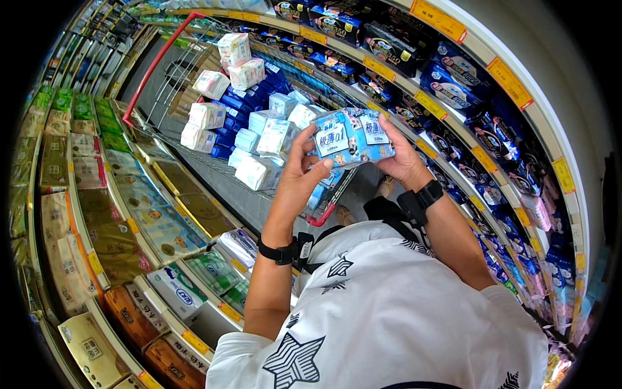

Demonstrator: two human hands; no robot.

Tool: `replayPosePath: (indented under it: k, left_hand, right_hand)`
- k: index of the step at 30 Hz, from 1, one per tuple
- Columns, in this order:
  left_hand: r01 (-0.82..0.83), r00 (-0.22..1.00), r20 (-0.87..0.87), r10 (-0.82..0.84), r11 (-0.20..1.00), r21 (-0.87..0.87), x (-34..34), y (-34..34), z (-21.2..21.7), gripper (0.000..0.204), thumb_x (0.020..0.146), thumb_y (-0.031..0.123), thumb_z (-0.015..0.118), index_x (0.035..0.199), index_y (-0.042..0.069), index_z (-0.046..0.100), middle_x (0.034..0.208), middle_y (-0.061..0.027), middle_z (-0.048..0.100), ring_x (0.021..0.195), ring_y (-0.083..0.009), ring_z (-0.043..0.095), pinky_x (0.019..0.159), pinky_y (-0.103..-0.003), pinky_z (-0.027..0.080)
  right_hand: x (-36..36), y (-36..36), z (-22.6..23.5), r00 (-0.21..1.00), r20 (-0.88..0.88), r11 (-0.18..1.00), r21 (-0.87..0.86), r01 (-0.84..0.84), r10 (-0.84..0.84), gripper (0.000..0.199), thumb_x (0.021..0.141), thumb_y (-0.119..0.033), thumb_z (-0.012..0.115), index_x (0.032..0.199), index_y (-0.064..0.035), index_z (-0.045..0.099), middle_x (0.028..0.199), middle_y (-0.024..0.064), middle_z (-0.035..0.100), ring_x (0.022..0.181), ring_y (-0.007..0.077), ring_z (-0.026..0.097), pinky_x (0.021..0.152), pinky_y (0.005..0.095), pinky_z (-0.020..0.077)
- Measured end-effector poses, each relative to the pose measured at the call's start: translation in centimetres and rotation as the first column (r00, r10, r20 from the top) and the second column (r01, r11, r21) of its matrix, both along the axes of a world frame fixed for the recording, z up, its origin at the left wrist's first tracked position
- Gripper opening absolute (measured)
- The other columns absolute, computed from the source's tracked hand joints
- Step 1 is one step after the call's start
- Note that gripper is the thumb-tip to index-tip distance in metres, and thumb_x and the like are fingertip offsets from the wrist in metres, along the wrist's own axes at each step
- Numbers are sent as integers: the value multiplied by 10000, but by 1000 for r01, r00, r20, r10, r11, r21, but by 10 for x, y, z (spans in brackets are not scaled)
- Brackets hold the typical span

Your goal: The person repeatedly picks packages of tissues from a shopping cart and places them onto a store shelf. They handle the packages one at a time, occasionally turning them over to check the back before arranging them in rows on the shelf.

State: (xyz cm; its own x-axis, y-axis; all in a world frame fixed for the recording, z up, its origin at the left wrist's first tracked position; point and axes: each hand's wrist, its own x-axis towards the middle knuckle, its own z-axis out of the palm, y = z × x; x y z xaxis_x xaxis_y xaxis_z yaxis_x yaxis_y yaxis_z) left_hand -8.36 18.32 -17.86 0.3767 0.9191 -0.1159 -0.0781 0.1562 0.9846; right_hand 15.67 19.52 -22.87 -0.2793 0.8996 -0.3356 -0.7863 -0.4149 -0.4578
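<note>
Between my hands is a light-blue soft pack of sanitary pads (355, 137) with white panels, its printed side facing up. My left hand (300, 161) grips the pack's left end, thumb along the near edge. At the opposite end, the fingers of my right hand (403, 154) wrap round its side. Just beyond the pack stands a wire shopping cart (154, 68) with red bars. Inside it lie white-and-pink packs (233, 49), dark blue packs (234, 111) and pale blue-and-white packs (277, 137), several of each, loosely heaped.
Shelves on my right hold dark blue and black packs (453, 81) behind yellow price tags (508, 83). To my left, shelves carry tissue packs in brown (133, 312), gold (94, 350) and green-and-white (176, 292). Grey floor (363, 185) shows beside the cart, near my feet.
</note>
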Motion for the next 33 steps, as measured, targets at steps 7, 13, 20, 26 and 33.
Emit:
replayPosePath:
  k: [7, 13, 20, 26, 33]
  left_hand:
    - [-95, 978, -169, 119, 985, 144, -9, -1, -11, 555, 973, 255, 680, 1435, 30, 468, 1318, -136, 536, 1150, -198, 552, 956, -331, 479]
    - [-66, 968, -228, 101, 986, 155, -4, -5, -12, 589, 1007, 362, 615, 1450, 6, 460, 1327, -134, 554, 1161, -224, 584, 942, -340, 497]
    - [-186, 983, -37, 182, 961, -203, -17, 2, -15, 532, 1029, 295, 501, 1499, 63, 407, 1328, -98, 571, 1042, -200, 652, 776, -330, 604]
    - [-209, 888, 335, 316, 925, -317, -20, 10, -15, 584, 1068, 457, 397, 1484, 47, 394, 1368, -140, 570, 1153, -228, 639, 888, -389, 585]
    - [-103, 795, 518, 315, 912, -397, -26, 10, -26, 689, 1040, 593, 380, 1467, 57, 448, 1363, -138, 599, 1217, -265, 614, 1029, -419, 506]
  right_hand:
    - [-3, 0, 5, 983, 174, 997, 62, 45, -55, 478, 961, -411, 676, 1285, -75, 577, 1217, 77, 669, 1116, 166, 641, 1003, 334, 486]
    - [-12, -2, 16, 921, 365, 980, 190, 66, -132, 575, 974, -373, 665, 1413, -58, 466, 1280, 98, 586, 1198, 172, 551, 1040, 333, 432]
    - [-21, -14, 49, 823, 537, 917, 395, -54, -183, 538, 987, -271, 636, 1429, -30, 445, 1346, 107, 547, 1280, 185, 492, 1107, 350, 365]
    - [-31, -24, 70, 792, 610, 860, 418, -294, -26, 503, 1001, -226, 558, 1433, 18, 472, 1373, 142, 566, 1308, 222, 510, 1120, 368, 367]
    - [-38, -28, 81, 735, 678, 809, 430, -400, 3, 430, 1010, -155, 487, 1387, 45, 543, 1402, 143, 574, 1294, 229, 544, 1142, 394, 384]
